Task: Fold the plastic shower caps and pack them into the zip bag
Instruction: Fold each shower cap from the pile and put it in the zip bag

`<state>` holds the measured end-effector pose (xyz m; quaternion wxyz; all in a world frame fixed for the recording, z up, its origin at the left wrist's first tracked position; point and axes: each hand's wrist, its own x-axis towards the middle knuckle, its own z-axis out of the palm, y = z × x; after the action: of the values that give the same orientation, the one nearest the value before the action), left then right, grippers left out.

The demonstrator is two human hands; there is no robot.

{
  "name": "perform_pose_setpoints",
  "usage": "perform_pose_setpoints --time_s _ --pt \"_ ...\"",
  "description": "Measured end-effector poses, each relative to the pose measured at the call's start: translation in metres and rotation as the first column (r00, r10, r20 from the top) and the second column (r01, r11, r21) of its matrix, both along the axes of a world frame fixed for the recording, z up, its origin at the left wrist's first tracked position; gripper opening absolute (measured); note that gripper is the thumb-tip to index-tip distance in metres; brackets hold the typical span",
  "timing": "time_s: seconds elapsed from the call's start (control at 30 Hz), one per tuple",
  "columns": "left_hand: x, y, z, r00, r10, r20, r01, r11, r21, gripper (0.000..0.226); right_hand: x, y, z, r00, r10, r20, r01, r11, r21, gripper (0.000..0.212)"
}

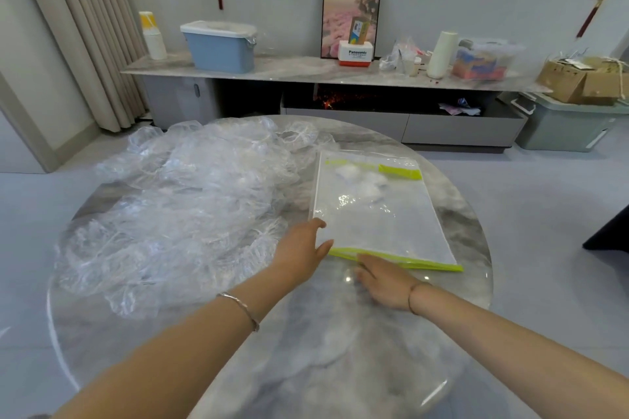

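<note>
Left fingers (pixel 323 246): stretched out and loosely together, tips on the near-left corner of the zip bag (pixel 381 214); thumb raised along the bag's left edge; whether they pinch the film, I cannot tell.
Right fingers (pixel 367 263): straight and close together, lying flat against the green zip strip (pixel 412 262), tips pointing toward the left hand (pixel 301 253).
Right hand (pixel 386 284): palm down on the table (pixel 306 367), just near of the strip.
Zip bag: flat on the table, reaching away from both sets of fingertips; a few white lumps (pixel 360 180) show through at its far end.
Shower caps (pixel 183 207): a loose, clear, crumpled heap left of the left fingers, close beside the bag, none in hand.
Handling, caps: probably very light, soft and slippery, holding air and likely to spring open; the gathered elastic rim looks like the surest place to take hold.
Handling, bag: thin and floppy, likely to slide on the glossy top; best taken at the zip strip, one lip per hand.
Step in hand: judged to be readying the bag's mouth; folding not yet begun.
</note>
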<state>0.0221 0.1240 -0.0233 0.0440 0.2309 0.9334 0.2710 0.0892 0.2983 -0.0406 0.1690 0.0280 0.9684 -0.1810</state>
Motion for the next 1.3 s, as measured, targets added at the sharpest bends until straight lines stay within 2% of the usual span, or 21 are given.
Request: perform_pose_setpoints --time_s 0.13,0.2,0.27,0.37,0.43,0.5,0.57,0.63,0.7,0.77,0.83,0.9,0.97,1.07,1.17,1.23,1.3 --pt "0.004 -0.050 0.000 0.991 -0.056 -0.118 0.013 0.940 -0.341 0.061 0.026 -0.005 0.011 0.998 0.040 0.049 -0.035 0.994 -0.102 0.025" --pt "0.009 -0.078 -0.002 0.990 -0.050 -0.134 -0.020 0.881 -0.473 0.062 0.031 -0.015 0.019 0.997 0.071 0.035 -0.066 0.990 -0.123 0.037" --pt "0.013 -0.100 -0.006 0.997 -0.027 -0.079 -0.017 0.859 -0.512 0.052 0.032 -0.025 0.023 0.997 0.075 -0.013 -0.076 0.990 -0.121 0.044" --pt "0.019 -0.115 -0.009 0.998 0.031 -0.059 -0.053 0.910 -0.412 0.023 0.028 -0.038 0.020 0.995 0.043 -0.088 -0.056 0.988 -0.146 0.043" --pt "0.022 -0.117 -0.005 0.991 0.091 -0.098 -0.116 0.949 -0.294 0.019 0.026 -0.048 0.022 0.977 0.049 -0.208 -0.082 0.985 -0.154 0.040" --pt "0.027 -0.116 0.001 0.990 0.091 -0.110 -0.109 0.979 -0.174 0.017 0.023 -0.056 0.023 0.922 0.080 -0.379 -0.149 0.977 -0.156 0.046" --pt "0.037 -0.113 0.005 0.994 -0.014 -0.110 0.004 0.996 -0.085 0.014 0.020 -0.064 0.025 0.842 0.161 -0.514 -0.241 0.966 -0.093 0.064" --pt "0.049 -0.110 0.007 0.978 -0.175 -0.111 0.175 0.984 -0.008 0.014 0.017 -0.067 0.023 0.770 0.299 -0.563 -0.319 0.946 0.066 0.075" --pt "0.061 -0.108 0.005 0.953 -0.286 -0.098 0.289 0.957 0.021 0.016 0.014 -0.068 0.016 0.660 0.442 -0.608 -0.379 0.894 0.239 0.057" --pt "0.065 -0.112 -0.001 0.943 -0.331 -0.035 0.330 0.943 -0.042 0.029 0.013 -0.062 0.011 0.611 0.495 -0.618 -0.373 0.869 0.326 0.030" --pt "0.065 -0.120 -0.015 0.943 -0.328 0.055 0.333 0.922 -0.197 0.062 0.017 -0.057 0.009 0.654 0.482 -0.583 -0.361 0.876 0.320 0.016" --pt "0.064 -0.128 -0.027 0.952 -0.285 0.111 0.306 0.894 -0.327 0.078 0.021 -0.050 0.002 0.711 0.469 -0.524 -0.371 0.883 0.286 0.004" --pt "0.059 -0.132 -0.034 0.961 -0.255 0.107 0.276 0.875 -0.396 0.080 0.022 -0.043 -0.006 0.736 0.484 -0.474 -0.402 0.875 0.269 0.022" --pt "0.048 -0.139 -0.032 0.971 -0.202 0.125 0.237 0.871 -0.430 0.118 0.021 -0.041 -0.009 0.693 0.516 -0.503 -0.387 0.856 0.343 0.034" --pt "0.037 -0.148 -0.030 0.977 -0.161 0.141 0.206 0.884 -0.419 0.133 0.021 -0.041 -0.007 0.655 0.477 -0.586 -0.350 0.879 0.324 0.053" --pt "0.035 -0.147 -0.025 0.980 -0.141 0.144 0.186 0.905 -0.382 0.136 0.024 -0.041 -0.001 0.659 0.422 -0.622 -0.360 0.904 0.232 0.061" --pt "0.037 -0.139 -0.017 0.987 -0.111 0.118 0.144 0.935 -0.323 0.129 0.026 -0.044 0.013 0.685 0.276 -0.675 -0.312 0.947 0.070 0.051"
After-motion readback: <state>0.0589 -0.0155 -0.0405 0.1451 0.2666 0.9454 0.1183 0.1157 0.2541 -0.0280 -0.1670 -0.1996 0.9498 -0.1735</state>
